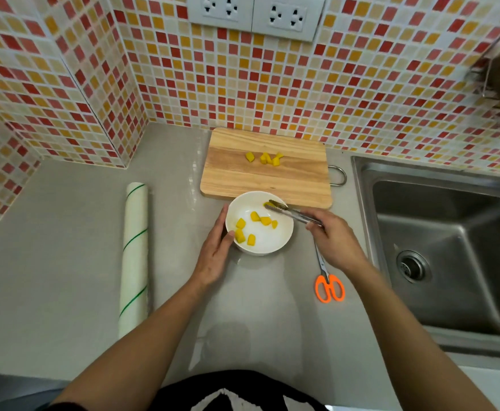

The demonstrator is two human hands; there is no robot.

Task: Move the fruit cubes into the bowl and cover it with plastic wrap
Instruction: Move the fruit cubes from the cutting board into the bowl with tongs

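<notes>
Mid-transfer. Left hand (214,256) cupped against left side of bowl (284,238), fingers together, thumb on rim, steadying it. Right hand (336,243) pinching tongs (290,212) near the handle end, fingers curled round both arms; tong tips over bowl's far rim, nearly closed, a bit of yellow apparently at the tips but too small to confirm a cube there. Cubes in bowl (254,228): six counted, loose on the bottom, some touching. Cubes on board (265,158): about four or five, one apart at left, rest in a clump so exact count unclear. Board (266,176) just behind bowl, touching or nearly. Handling guess: cubes soft, wet, slippery, light; likely to squash or squirt out under hard squeeze, so grip lightly across flat faces, one at a time, separate the clump first. Bowl looks ceramic, stiff, could slide on smooth counter (65,232), hence the bracing hand. One wrap roll (134,256) lying left of bowl, well apart, untouched; film probably thin, clingy, prone to folding on itself, best pulled by free edge with both hands. One pair of scissors (328,280) right of bowl, partly under right wrist. One sink (444,247) far right.
</notes>
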